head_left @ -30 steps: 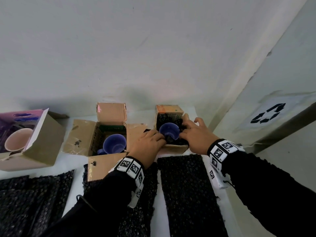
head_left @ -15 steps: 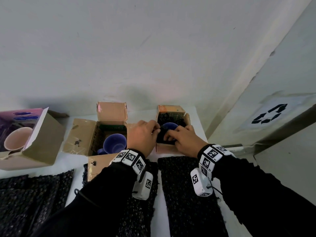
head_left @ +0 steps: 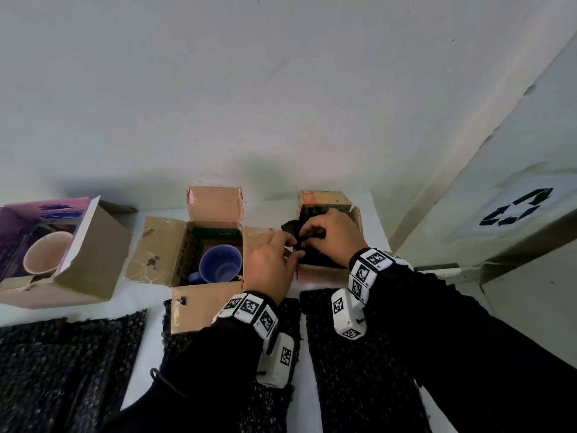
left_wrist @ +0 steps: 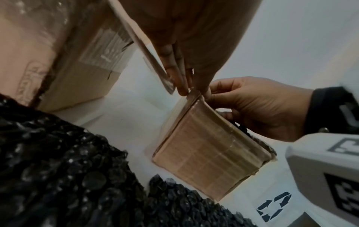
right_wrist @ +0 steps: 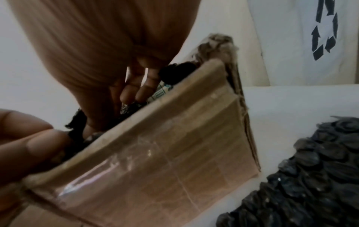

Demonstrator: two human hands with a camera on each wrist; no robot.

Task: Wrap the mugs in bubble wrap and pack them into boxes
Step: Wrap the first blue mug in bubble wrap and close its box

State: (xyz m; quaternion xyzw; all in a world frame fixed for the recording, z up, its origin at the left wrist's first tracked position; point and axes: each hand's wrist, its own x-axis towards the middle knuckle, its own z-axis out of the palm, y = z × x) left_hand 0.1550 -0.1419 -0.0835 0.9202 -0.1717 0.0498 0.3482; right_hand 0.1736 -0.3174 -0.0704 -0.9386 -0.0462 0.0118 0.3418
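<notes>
A small cardboard box (head_left: 324,271) stands at the back right of the table, stuffed with black bubble wrap (head_left: 312,260). Both hands are over its opening. My left hand (head_left: 295,246) pinches the wrap at the box's left edge. My right hand (head_left: 307,235) curls its fingers on the wrap from above. The mug inside is hidden under the wrap and my hands. In the right wrist view my right fingers (right_wrist: 139,90) reach into the box (right_wrist: 155,161) among black wrap (right_wrist: 174,73). A blue mug (head_left: 221,265) sits unwrapped in the open middle box (head_left: 162,248).
A pink-lined box (head_left: 93,260) lying on its side at the left holds a pink mug (head_left: 46,257). Flat black bubble wrap sheets (head_left: 359,354) cover the near table, with another stack (head_left: 62,370) at the left. A wall runs close behind the boxes. A recycling sign (head_left: 515,210) is at the right.
The blue mug in the right box was visible a second ago and is now covered by black wrap. Both hands have closed together over the box's opening.
</notes>
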